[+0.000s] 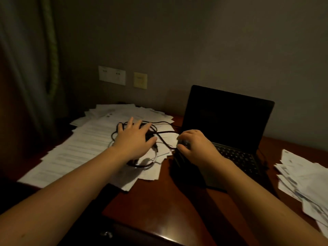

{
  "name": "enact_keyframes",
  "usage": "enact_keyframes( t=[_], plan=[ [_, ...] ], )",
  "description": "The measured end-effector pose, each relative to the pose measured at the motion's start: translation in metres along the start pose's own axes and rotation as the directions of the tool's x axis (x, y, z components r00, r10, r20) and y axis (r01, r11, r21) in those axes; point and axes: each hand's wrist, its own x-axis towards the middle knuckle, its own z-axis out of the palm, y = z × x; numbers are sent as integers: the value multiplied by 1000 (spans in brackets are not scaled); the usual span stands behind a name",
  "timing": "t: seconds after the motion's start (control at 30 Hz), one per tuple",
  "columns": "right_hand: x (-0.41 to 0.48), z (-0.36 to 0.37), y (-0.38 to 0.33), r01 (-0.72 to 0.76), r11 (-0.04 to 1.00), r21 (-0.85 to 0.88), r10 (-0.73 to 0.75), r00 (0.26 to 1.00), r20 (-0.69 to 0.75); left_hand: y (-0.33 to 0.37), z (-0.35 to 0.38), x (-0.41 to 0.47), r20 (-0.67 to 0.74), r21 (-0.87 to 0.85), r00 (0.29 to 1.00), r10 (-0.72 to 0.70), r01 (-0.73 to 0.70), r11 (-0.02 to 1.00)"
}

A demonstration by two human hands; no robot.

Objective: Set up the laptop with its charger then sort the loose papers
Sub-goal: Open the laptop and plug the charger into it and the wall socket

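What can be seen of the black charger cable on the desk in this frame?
The charger cable is thin, black and rubbery-looking, lying in loose tangled loops on the spread papers left of the open laptop. The left hand rests flat on the tangle, fingers spread. One strand runs to the laptop's left edge, where the right hand pinches its dark end; whether it is plugged in cannot be told. Another strand trails toward the laptop's rear.
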Motion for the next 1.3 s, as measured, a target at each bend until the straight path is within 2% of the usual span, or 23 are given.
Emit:
enact_keyframes(
  t=[0.17, 0.47, 0.53, 0.67, 0.8, 0.87, 1.0, 1.13, 1.3],
  plan=[
    [10, 11, -33, 56, 998, -10, -56, 997, 45, -54, 2, -13, 41, -114, 993, -110, 114, 987],
    [53, 24, -53, 215, 976, -30, -211, 973, 96, -78, 2, -1, 14, -224, 996, -85, 86, 971],
    [66, 31, -62, 316, 947, -55, -307, 942, 140, -82, 4, 6, -6, -254, 996, -88, 83, 964],
    [84, 47, -83, 556, 816, -158, -497, 814, 300, -97, 13, 16, -28, -342, 998, -57, 44, 939],
    [96, 46, -92, 631, 741, -230, -544, 765, 346, -108, 17, 25, -48, -451, 999, 11, -32, 892],
    [102, 36, -91, 616, 753, -230, -549, 781, 297, -110, 15, 30, -51, -508, 999, 14, -38, 860],
    [117, 8, -83, 474, 871, -129, -452, 876, 167, -115, 14, 34, -13, -639, 1000, -23, 9, 769],
    [130, -13, -74, 288, 955, 73, -295, 950, 106, -117, 18, 33, -22, -615, 999, 23, -31, 788],
    [146, -27, -57, 146, 939, 311, -118, 987, -105, -113, 17, 36, -151, -589, 988, 20, -106, 801]
  ],
)
